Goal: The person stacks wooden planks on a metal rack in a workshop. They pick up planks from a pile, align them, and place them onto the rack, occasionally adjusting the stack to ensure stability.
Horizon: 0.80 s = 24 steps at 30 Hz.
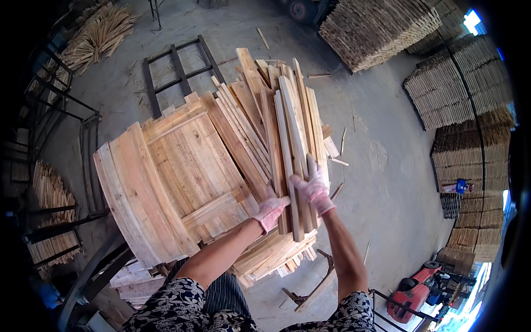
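Observation:
Both my hands wear whitish-pink work gloves. My left hand (271,211) presses against the left side of a bundle of long wooden strips (284,166), its fingers going in at the strips' near ends and its thumb pointing up. On the right, my right hand (313,190) closes round the same bundle, with the thumb over a pale strip. The strips lie lengthwise away from me, on top of a heap of loose boards (243,110). Left of them is a flat panel of joined planks (188,160). The undersides of my fingers are hidden.
A dark metal frame (178,69) lies on the floor beyond the planks. Big stacks of slats (381,30) stand at the far right, with more stacks (462,160) along the right side. A red machine (412,296) is at the lower right; metal racks (66,110) stand left.

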### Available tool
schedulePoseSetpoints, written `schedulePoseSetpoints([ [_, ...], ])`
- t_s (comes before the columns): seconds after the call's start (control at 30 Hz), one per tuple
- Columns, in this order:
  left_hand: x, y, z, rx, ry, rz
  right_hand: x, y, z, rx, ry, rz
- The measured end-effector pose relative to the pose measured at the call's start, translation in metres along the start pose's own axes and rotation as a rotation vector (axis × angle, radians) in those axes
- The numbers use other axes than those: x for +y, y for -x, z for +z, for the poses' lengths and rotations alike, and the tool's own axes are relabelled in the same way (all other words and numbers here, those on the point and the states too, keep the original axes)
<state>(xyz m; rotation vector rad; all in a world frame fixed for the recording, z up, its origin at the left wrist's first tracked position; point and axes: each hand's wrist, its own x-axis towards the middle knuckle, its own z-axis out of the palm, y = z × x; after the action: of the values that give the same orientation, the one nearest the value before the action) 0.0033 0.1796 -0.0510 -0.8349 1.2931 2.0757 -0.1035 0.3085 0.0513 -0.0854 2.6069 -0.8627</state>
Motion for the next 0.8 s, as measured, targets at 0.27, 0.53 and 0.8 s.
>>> schedulePoseSetpoints([
  [0.27, 0.042, 0.021, -0.007, -0.237, 0.414, -0.11, 0.019, 0.01, 0.008, 0.023, -0.076, 0.066],
  [0.53, 0.064, 0.076, -0.012, -0.168, 0.206, 0.018, -0.011, 0.026, 0.005, 0.011, -0.099, 0.115],
  [0.8, 0.046, 0.168, -0.088, -0.213, 0.295, 0.005, -0.028, 0.13, 0.07, -0.254, -1.367, 0.374],
])
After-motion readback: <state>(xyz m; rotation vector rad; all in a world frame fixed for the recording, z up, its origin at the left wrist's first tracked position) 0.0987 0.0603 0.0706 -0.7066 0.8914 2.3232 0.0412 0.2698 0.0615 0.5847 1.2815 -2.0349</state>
